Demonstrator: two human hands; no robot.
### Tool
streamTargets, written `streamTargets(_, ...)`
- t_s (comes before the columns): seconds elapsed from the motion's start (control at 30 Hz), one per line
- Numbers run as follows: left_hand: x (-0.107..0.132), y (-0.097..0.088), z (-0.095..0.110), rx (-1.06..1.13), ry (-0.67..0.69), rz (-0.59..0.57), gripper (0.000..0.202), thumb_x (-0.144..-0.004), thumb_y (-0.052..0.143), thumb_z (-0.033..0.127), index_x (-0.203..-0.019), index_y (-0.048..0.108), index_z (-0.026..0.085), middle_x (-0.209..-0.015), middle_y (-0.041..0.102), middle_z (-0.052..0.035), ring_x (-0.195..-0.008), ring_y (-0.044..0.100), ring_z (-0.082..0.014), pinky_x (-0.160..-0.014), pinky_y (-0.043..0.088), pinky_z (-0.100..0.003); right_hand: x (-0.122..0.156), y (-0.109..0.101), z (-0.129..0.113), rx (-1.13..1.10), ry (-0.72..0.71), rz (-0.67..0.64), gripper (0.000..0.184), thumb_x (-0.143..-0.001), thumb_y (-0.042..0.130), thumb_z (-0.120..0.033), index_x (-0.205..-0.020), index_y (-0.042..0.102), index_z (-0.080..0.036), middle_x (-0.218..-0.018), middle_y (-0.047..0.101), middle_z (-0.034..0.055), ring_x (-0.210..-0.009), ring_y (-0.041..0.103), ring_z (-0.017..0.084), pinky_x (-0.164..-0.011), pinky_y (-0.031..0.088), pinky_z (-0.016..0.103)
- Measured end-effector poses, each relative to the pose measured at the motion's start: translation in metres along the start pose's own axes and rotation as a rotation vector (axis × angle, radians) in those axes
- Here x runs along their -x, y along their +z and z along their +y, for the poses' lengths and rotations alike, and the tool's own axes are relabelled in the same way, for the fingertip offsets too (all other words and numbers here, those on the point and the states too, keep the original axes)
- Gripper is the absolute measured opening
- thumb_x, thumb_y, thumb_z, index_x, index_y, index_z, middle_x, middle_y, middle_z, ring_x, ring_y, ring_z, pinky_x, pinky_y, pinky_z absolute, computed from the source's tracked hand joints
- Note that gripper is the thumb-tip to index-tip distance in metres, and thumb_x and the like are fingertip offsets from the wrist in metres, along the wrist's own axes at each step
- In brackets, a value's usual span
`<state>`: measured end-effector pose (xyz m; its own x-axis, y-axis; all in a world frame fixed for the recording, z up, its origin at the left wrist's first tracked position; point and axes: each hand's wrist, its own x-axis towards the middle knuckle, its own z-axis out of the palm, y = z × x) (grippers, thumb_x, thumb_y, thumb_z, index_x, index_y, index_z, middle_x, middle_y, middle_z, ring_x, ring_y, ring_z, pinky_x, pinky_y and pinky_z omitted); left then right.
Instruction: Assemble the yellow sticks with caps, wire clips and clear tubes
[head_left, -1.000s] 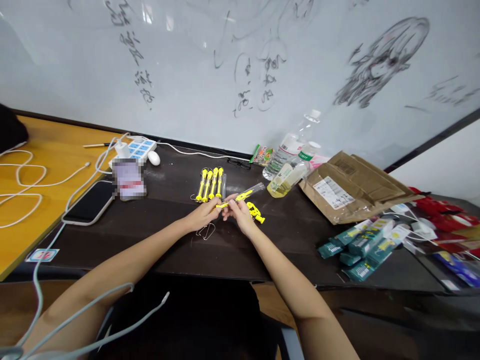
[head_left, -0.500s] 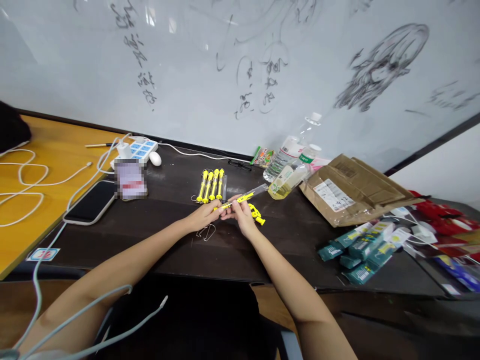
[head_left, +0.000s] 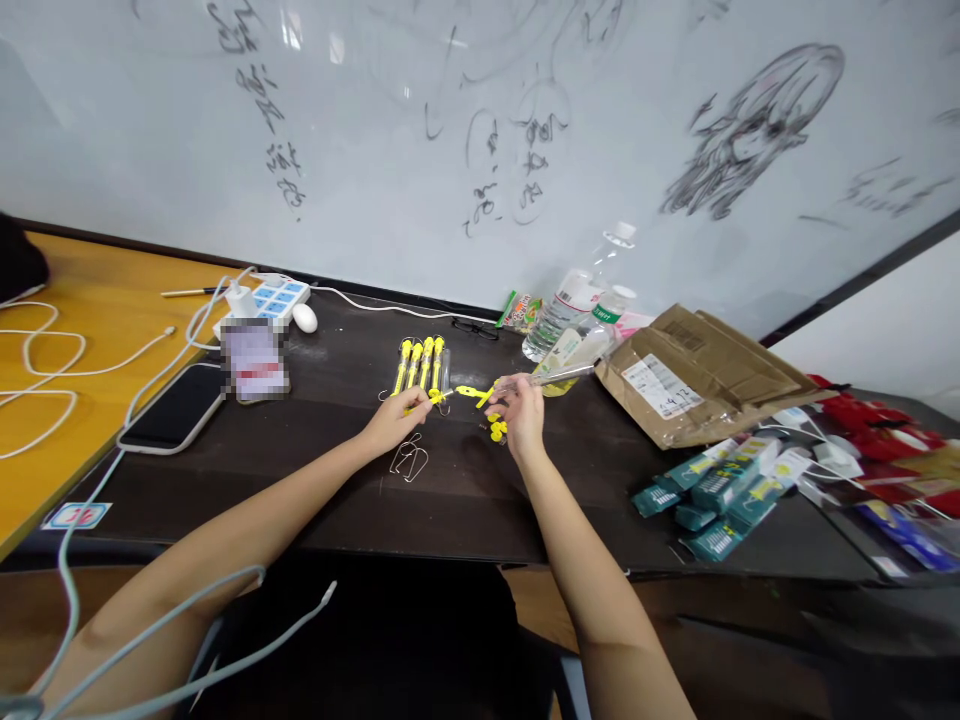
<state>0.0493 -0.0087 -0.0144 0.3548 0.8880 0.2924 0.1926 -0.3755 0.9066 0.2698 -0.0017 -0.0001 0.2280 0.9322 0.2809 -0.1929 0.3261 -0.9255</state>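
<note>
My left hand (head_left: 399, 418) is closed in a pinch on a small yellow part (head_left: 438, 398) with a thin metal end. Opposite it, my right hand (head_left: 523, 408) grips a clear plastic tube (head_left: 556, 370) that points away to the right. A flat yellow strip (head_left: 471, 391) sticks out between the hands, close to the right fingertips; whether they hold it is unclear. Small yellow pieces (head_left: 498, 430) lie under my right hand. Several yellow spring scales (head_left: 418, 366) with hooks stand in a row beyond my left hand. Bent wire hooks (head_left: 409, 459) lie nearer me.
At the left are a phone (head_left: 174, 408), a power strip (head_left: 279, 298) and loose white cables. Bottles (head_left: 564, 318) and a snack packet (head_left: 519, 310) stand by the whiteboard. A brown parcel (head_left: 694, 365) and green boxes (head_left: 727, 490) lie to the right.
My hands have drawn apart, the left one going left and the right one going right. The yellow part and the clear tube, close together before, are now separated.
</note>
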Motion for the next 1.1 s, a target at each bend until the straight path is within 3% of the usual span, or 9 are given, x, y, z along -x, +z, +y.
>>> streamTargets(0.1, -0.003, 0.001, -0.004, 0.188, -0.04, 0.088, 0.028, -0.088, 0.047, 0.042, -0.075, 0.046, 0.017, -0.063, 0.051, 0.0046, -0.043, 0.039, -0.004, -0.042, 0.029, -0.017, -0.008, -0.01, 0.005, 0.24, -0.012, 0.024, 0.038, -0.08, 0.052, -0.046, -0.109, 0.042, -0.024, -0.065, 0.05, -0.0071, -0.045, 0.046, 0.008, -0.043, 0.041, 0.02)
streamTargets(0.2, -0.006, 0.001, -0.008, 0.337, -0.072, 0.162, 0.03, -0.086, 0.051, 0.045, -0.076, 0.046, 0.017, -0.061, 0.049, 0.0053, -0.039, 0.039, -0.0031, -0.035, 0.025, -0.015, -0.014, -0.013, 0.009, 0.675, 0.02, -0.105, 0.062, -0.078, 0.057, -0.043, -0.13, 0.036, -0.018, -0.058, 0.051, -0.0075, -0.052, 0.052, 0.013, -0.055, 0.043, 0.025)
streamTargets(0.37, -0.009, -0.001, -0.009, 0.424, -0.107, 0.18, 0.032, -0.084, 0.055, 0.046, -0.092, 0.053, 0.016, -0.054, 0.044, 0.0084, -0.037, 0.039, -0.0035, -0.036, 0.032, -0.015, -0.026, 0.007, 0.004, 1.37, -0.044, -0.257, 0.06, -0.08, 0.061, -0.033, -0.134, 0.041, -0.017, -0.08, 0.068, 0.0094, -0.08, 0.065, 0.026, -0.072, 0.045, 0.033)
streamTargets(0.47, -0.009, -0.002, -0.007, 0.447, -0.135, 0.162, 0.039, -0.083, 0.056, 0.049, -0.103, 0.053, 0.015, -0.052, 0.042, 0.0101, -0.033, 0.036, -0.0031, -0.032, 0.027, -0.015, -0.035, 0.026, 0.003, 1.597, -0.082, -0.331, 0.052, -0.082, 0.06, -0.031, -0.13, 0.046, -0.017, -0.093, 0.069, 0.0156, -0.089, 0.065, 0.028, -0.078, 0.044, 0.035)
streamTargets(0.63, -0.007, -0.003, -0.004, 0.448, -0.135, 0.15, 0.039, -0.084, 0.054, 0.05, -0.102, 0.049, 0.016, -0.042, 0.044, 0.0111, -0.029, 0.037, -0.0055, -0.034, 0.028, -0.016, -0.044, 0.039, 0.009, 1.67, -0.121, -0.414, 0.032, -0.091, 0.048, -0.035, -0.116, 0.057, -0.017, -0.097, 0.068, 0.0167, -0.094, 0.062, 0.028, -0.081, 0.041, 0.036)
streamTargets(0.73, -0.008, -0.003, -0.003, 0.45, -0.127, 0.157, 0.037, -0.084, 0.055, 0.049, -0.101, 0.047, 0.016, -0.04, 0.048, 0.0092, -0.032, 0.043, -0.0079, -0.038, 0.033, -0.017, -0.043, 0.022, 0.009, 1.65, -0.213, -0.335, 0.029, -0.095, 0.036, -0.029, -0.098, 0.063, -0.017, -0.101, 0.065, 0.0155, -0.098, 0.057, 0.026, -0.08, 0.039, 0.035)
streamTargets(0.83, -0.008, -0.003, -0.002, 0.458, -0.111, 0.163, 0.036, -0.084, 0.055, 0.048, -0.099, 0.046, 0.016, -0.041, 0.052, 0.0073, -0.035, 0.047, -0.0088, -0.042, 0.036, -0.018, -0.037, -0.003, 0.011, 1.597, -0.27, -0.246, 0.024, -0.092, 0.04, -0.029, -0.091, 0.062, -0.018, -0.098, 0.061, 0.0123, -0.095, 0.052, 0.025, -0.078, 0.038, 0.032)
streamTargets(0.97, -0.008, -0.002, -0.003, 0.444, -0.097, 0.153, 0.035, -0.083, 0.055, 0.048, -0.097, 0.046, 0.017, -0.042, 0.053, 0.0072, -0.036, 0.047, -0.0081, -0.043, 0.037, -0.018, -0.024, -0.024, 0.018, 1.445, -0.299, -0.42, 0.014, -0.087, 0.049, -0.029, -0.083, 0.058, -0.019, -0.089, 0.058, 0.0065, -0.089, 0.051, 0.021, -0.077, 0.038, 0.029)
streamTargets(1.1, -0.007, -0.002, -0.005, 0.42, -0.084, 0.142, 0.036, -0.081, 0.057, 0.049, -0.096, 0.046, 0.018, -0.043, 0.053, 0.0074, -0.036, 0.048, -0.0078, -0.042, 0.037, -0.018, -0.015, -0.026, 0.021, 1.423, -0.291, -0.484, 0.007, -0.083, 0.052, -0.024, -0.078, 0.055, -0.02, -0.082, 0.057, 0.0036, -0.081, 0.051, 0.018, -0.071, 0.036, 0.027)
